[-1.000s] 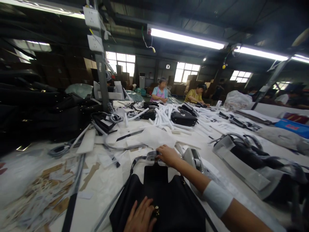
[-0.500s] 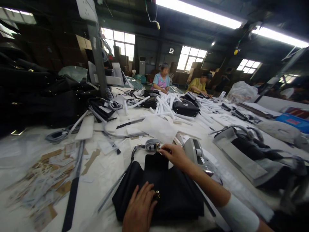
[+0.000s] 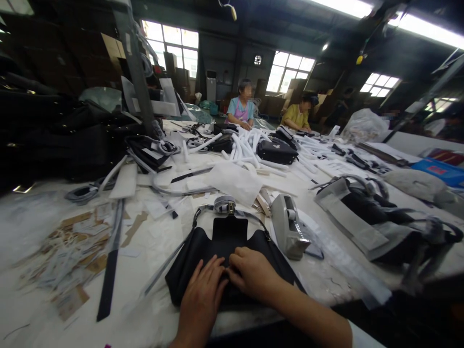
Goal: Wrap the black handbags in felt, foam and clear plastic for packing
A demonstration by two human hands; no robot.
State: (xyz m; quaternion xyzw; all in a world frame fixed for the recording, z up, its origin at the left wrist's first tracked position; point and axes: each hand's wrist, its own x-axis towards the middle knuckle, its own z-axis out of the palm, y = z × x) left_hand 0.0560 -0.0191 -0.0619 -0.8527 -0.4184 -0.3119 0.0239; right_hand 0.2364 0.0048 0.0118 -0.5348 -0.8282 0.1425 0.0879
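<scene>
A black handbag (image 3: 184, 261) lies on the worktable in front of me. Its flap (image 3: 228, 231) is folded up and away, with a gold buckle (image 3: 231, 208) at the top by a wrapped strap coil (image 3: 221, 203). My left hand (image 3: 205, 285) rests on the bag's front, fingers stretched and fairly flat. Just beside it, my right hand (image 3: 252, 273) presses curled fingers together at the middle of the bag front, close to the left fingertips. Whatever those right fingers pinch is hidden.
A grey tape dispenser (image 3: 290, 227) stands to the right of the bag. Loose paper tags (image 3: 76, 256) and a dark strap (image 3: 108, 280) lie at left. A partly wrapped bag (image 3: 366, 222) sits at right. Across the table, two people (image 3: 241, 108) work among white rolls (image 3: 242, 147).
My right hand has let go of the gold buckle and come down toward me to the bag's front, beside my left hand. The gold clasp there is now covered.
</scene>
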